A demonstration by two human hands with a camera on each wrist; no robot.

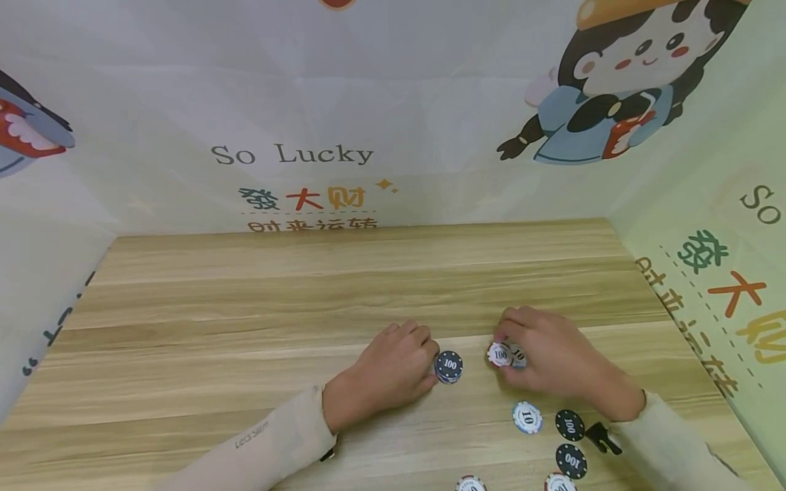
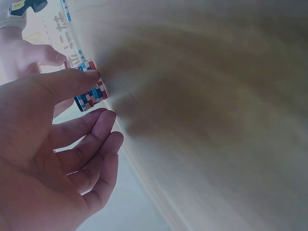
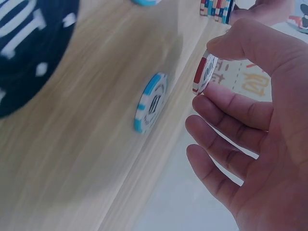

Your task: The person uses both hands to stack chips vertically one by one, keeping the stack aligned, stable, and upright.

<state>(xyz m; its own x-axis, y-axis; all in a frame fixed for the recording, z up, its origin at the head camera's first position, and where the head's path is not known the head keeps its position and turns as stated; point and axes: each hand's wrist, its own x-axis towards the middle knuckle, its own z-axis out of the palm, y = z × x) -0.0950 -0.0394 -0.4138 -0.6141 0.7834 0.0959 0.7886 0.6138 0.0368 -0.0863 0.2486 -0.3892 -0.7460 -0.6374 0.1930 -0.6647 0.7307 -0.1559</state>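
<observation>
Right grip (image 1: 549, 356) pinching a red-edged white chip (image 1: 498, 354)! Left grip (image 1: 389, 365) curled at the black-topped stack (image 1: 449, 366), blue-edged chip (image 1: 527, 417) flat on the desk (image 1: 245, 307)!

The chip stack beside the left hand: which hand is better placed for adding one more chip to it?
Probably the right hand: it pinches a red-and-white chip close to the stack. The left hand is at the stack's side, seemingly steadying it.
</observation>
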